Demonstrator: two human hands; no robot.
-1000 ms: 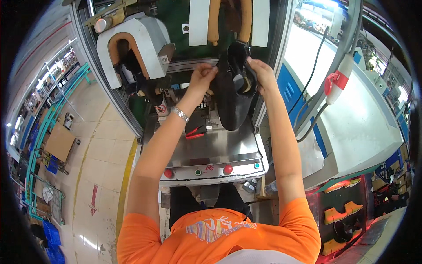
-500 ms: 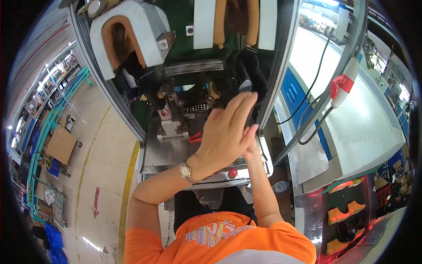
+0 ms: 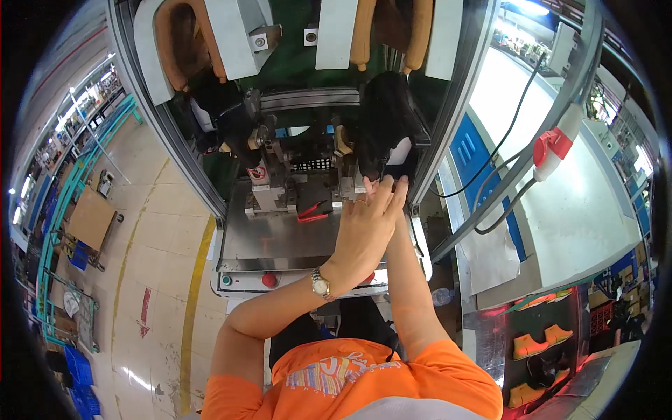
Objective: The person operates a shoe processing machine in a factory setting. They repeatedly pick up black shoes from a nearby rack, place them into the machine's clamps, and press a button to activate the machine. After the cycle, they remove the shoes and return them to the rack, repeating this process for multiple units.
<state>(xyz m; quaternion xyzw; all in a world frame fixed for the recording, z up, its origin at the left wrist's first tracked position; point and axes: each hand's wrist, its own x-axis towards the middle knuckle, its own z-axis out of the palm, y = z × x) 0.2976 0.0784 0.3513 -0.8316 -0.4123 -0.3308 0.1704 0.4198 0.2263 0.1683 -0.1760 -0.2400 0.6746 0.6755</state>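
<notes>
A black shoe upper point(image 3: 388, 115) with a pale patch hangs at the right station of the machine. My left hand point(image 3: 367, 224), with a watch on its wrist, crosses in front of my right. Its fingers are bent onto the lower edge of the upper and closed there. Behind it, my right hand point(image 3: 370, 186) shows only a fingertip by the same edge; its other fingers are hidden. Another black shoe upper point(image 3: 227, 119) sits at the left station, apart from both hands.
A red-handled tool point(image 3: 312, 212) lies on the machine's metal top point(image 3: 273, 238). Along its front edge are red buttons point(image 3: 269, 280). Tan U-shaped pads point(image 3: 168, 42) hang above. To the right stand a white cabinet point(image 3: 581, 203) and a rack with tan boots point(image 3: 526, 346).
Both hands have come down from higher on the right upper to its lower edge. The left hand, flat before, is now bent toward it. The upper's pale patch shows lower. The view has shifted slightly.
</notes>
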